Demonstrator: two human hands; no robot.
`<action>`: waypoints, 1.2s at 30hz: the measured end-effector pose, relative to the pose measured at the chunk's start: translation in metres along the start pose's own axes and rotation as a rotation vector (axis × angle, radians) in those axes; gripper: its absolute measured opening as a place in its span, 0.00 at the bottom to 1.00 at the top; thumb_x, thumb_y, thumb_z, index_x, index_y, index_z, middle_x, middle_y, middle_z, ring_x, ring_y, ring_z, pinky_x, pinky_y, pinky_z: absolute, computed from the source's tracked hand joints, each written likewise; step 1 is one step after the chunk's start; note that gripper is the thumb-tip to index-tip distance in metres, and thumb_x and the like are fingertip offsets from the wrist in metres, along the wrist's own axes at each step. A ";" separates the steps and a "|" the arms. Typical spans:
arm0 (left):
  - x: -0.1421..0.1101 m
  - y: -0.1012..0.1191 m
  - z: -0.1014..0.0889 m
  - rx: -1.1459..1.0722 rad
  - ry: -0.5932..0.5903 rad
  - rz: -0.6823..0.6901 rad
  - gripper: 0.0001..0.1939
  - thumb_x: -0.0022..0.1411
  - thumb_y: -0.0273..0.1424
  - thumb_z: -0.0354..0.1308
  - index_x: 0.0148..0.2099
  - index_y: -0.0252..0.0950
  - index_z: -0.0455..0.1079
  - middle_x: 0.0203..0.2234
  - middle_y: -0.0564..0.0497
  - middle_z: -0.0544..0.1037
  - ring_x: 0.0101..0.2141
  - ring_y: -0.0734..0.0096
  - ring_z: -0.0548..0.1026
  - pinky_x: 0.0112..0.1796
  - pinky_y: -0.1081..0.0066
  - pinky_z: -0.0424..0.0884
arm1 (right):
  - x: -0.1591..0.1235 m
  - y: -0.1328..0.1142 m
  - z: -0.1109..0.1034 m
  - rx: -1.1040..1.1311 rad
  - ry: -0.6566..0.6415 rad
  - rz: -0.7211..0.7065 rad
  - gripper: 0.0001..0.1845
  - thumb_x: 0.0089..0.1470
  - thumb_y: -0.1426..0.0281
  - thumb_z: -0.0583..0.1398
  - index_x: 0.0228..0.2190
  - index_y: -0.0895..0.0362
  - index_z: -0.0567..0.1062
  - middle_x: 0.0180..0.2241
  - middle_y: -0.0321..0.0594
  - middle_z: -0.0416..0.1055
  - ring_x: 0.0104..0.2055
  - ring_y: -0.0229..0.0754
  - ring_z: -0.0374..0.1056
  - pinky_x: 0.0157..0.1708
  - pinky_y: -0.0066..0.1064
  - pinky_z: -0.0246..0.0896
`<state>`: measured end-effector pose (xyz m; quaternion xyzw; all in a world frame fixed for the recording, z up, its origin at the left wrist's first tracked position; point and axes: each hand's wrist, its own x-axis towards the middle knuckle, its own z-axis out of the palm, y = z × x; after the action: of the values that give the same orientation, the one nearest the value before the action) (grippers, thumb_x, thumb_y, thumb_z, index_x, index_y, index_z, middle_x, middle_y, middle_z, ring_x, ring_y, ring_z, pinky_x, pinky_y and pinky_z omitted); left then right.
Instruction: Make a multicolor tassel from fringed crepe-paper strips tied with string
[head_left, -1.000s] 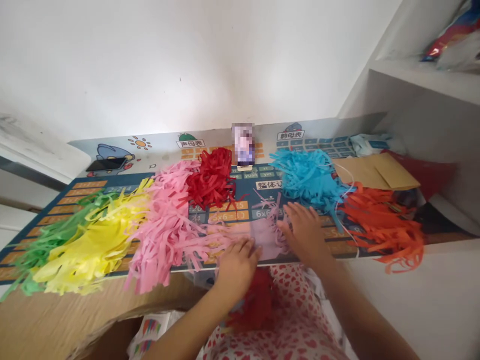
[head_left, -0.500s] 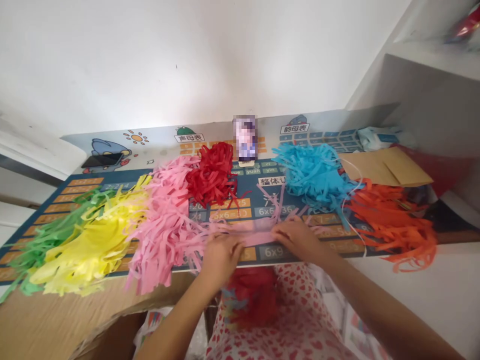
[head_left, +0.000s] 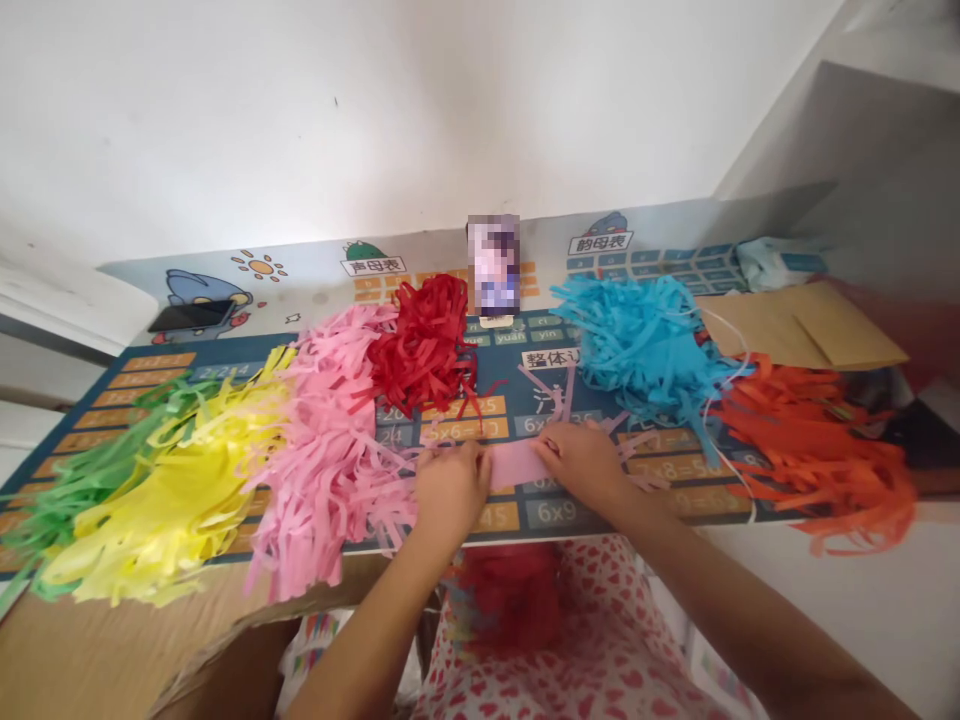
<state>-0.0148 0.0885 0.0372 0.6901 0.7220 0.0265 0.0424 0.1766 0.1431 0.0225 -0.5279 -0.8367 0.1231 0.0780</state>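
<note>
Upright screen (head_left: 493, 265): place reference, standing at the back of the patterned desk mat (head_left: 547, 515)
Pink paper strip (head_left: 517, 462): on the person's side of the screen, slightly right of it, its bare band showing between the two hands
Strip's long axis: left to right, roughly along the mat's front edge
Left hand (head_left: 452, 485): nearer side of the screen, to its left; thumb and fingers pinched on the strip's left part
Right hand (head_left: 585, 460): nearer side, to its right; fingertips pinched on the right part, fringe strands spreading beyond them
Nearer hand: neither, both in contact
Red bundle (head_left: 424, 350): just left of the screen, towards the person
Pink bundle (head_left: 322, 460): farther left and nearer the person
Blue bundle (head_left: 645, 345): right of the screen
</note>
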 end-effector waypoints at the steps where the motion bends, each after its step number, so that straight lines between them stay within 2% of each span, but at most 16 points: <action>1: 0.001 -0.001 0.001 0.010 0.001 0.004 0.16 0.67 0.37 0.48 0.36 0.36 0.74 0.27 0.46 0.81 0.30 0.60 0.77 0.38 0.63 0.61 | 0.000 0.000 0.001 0.003 0.009 -0.001 0.13 0.62 0.63 0.56 0.29 0.56 0.75 0.32 0.40 0.77 0.35 0.44 0.70 0.38 0.34 0.49; 7: 0.001 -0.002 0.006 0.033 0.017 0.033 0.16 0.68 0.37 0.47 0.36 0.36 0.73 0.26 0.46 0.81 0.29 0.62 0.77 0.37 0.64 0.60 | 0.000 0.001 0.003 0.008 0.054 -0.017 0.13 0.61 0.62 0.57 0.27 0.55 0.74 0.30 0.39 0.77 0.32 0.42 0.69 0.37 0.34 0.48; 16: 0.000 -0.006 0.002 -0.020 0.031 0.059 0.11 0.67 0.35 0.50 0.39 0.38 0.72 0.28 0.48 0.80 0.31 0.61 0.76 0.38 0.63 0.60 | -0.002 0.003 0.005 0.044 0.060 -0.022 0.11 0.59 0.65 0.57 0.27 0.55 0.74 0.30 0.37 0.76 0.34 0.41 0.68 0.38 0.33 0.48; 18: 0.001 -0.007 0.003 -0.011 0.069 0.076 0.10 0.67 0.35 0.51 0.40 0.37 0.72 0.31 0.47 0.80 0.33 0.59 0.76 0.39 0.62 0.61 | -0.001 0.003 0.005 0.049 0.046 -0.021 0.11 0.59 0.65 0.57 0.27 0.55 0.74 0.30 0.37 0.76 0.35 0.41 0.69 0.38 0.33 0.48; 20: 0.003 -0.010 0.004 0.011 0.156 0.177 0.09 0.67 0.33 0.51 0.44 0.37 0.72 0.39 0.44 0.79 0.40 0.57 0.75 0.43 0.60 0.61 | 0.000 0.003 0.003 0.051 0.052 -0.007 0.08 0.58 0.65 0.58 0.30 0.55 0.74 0.32 0.38 0.76 0.36 0.43 0.69 0.39 0.34 0.48; 21: 0.005 -0.012 0.003 0.021 0.181 0.287 0.09 0.67 0.32 0.51 0.45 0.38 0.72 0.42 0.44 0.78 0.43 0.57 0.73 0.45 0.59 0.61 | 0.000 0.004 0.001 0.046 0.067 0.002 0.07 0.58 0.65 0.58 0.33 0.55 0.74 0.34 0.39 0.76 0.37 0.44 0.69 0.39 0.35 0.49; 23: 0.008 -0.016 -0.001 0.035 0.148 0.542 0.10 0.67 0.29 0.51 0.46 0.39 0.72 0.43 0.44 0.77 0.45 0.59 0.72 0.47 0.59 0.60 | -0.001 0.006 -0.007 0.009 0.118 0.029 0.08 0.56 0.66 0.59 0.37 0.56 0.73 0.37 0.42 0.75 0.39 0.46 0.68 0.40 0.36 0.50; 25: 0.009 -0.018 -0.008 0.050 0.054 0.703 0.10 0.66 0.28 0.51 0.45 0.39 0.73 0.39 0.46 0.78 0.43 0.61 0.72 0.48 0.59 0.60 | -0.006 0.008 -0.017 -0.043 0.195 0.044 0.09 0.55 0.68 0.59 0.39 0.58 0.73 0.39 0.46 0.74 0.41 0.49 0.67 0.41 0.38 0.50; 26: 0.008 -0.017 -0.013 0.062 0.023 0.720 0.09 0.65 0.28 0.51 0.43 0.39 0.73 0.36 0.46 0.77 0.42 0.61 0.72 0.48 0.57 0.60 | -0.010 0.008 -0.022 -0.055 0.230 0.005 0.10 0.55 0.69 0.58 0.39 0.58 0.73 0.41 0.47 0.73 0.43 0.50 0.67 0.43 0.38 0.50; 28: 0.003 -0.011 -0.021 0.091 0.015 0.680 0.09 0.63 0.32 0.53 0.41 0.37 0.74 0.34 0.45 0.77 0.41 0.58 0.72 0.52 0.52 0.57 | -0.018 0.006 -0.029 -0.059 0.228 -0.214 0.12 0.54 0.72 0.57 0.41 0.57 0.73 0.44 0.48 0.72 0.48 0.50 0.65 0.48 0.40 0.49; 30: -0.005 0.000 -0.027 0.123 0.040 0.619 0.10 0.61 0.36 0.55 0.39 0.35 0.74 0.33 0.43 0.76 0.40 0.54 0.73 0.54 0.46 0.54 | -0.024 0.003 -0.030 -0.072 0.134 -0.489 0.12 0.52 0.74 0.56 0.40 0.57 0.74 0.43 0.46 0.73 0.48 0.48 0.65 0.54 0.41 0.46; 31: -0.009 0.005 -0.028 0.141 0.054 0.584 0.12 0.60 0.37 0.56 0.38 0.34 0.74 0.33 0.42 0.76 0.39 0.53 0.73 0.55 0.45 0.52 | -0.025 0.003 -0.029 -0.090 0.079 -0.580 0.11 0.51 0.74 0.56 0.38 0.57 0.74 0.40 0.46 0.73 0.46 0.47 0.65 0.56 0.42 0.44; 33: -0.015 0.014 -0.027 0.170 0.077 0.522 0.12 0.59 0.36 0.56 0.38 0.33 0.74 0.32 0.41 0.76 0.38 0.53 0.74 0.56 0.44 0.51 | -0.021 0.004 -0.026 -0.123 0.018 -0.638 0.08 0.52 0.74 0.56 0.34 0.58 0.75 0.36 0.45 0.74 0.41 0.45 0.65 0.55 0.42 0.45; 36: -0.017 0.018 -0.020 0.174 0.093 0.486 0.10 0.58 0.33 0.57 0.39 0.32 0.73 0.33 0.42 0.76 0.38 0.54 0.74 0.57 0.44 0.51 | -0.009 0.009 -0.024 -0.071 -0.006 -0.593 0.08 0.54 0.74 0.55 0.29 0.58 0.75 0.32 0.42 0.74 0.37 0.42 0.65 0.52 0.39 0.48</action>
<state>0.0017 0.0729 0.0590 0.8425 0.5356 0.0053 -0.0579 0.1950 0.1416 0.0428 -0.2625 -0.9584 0.0673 0.0897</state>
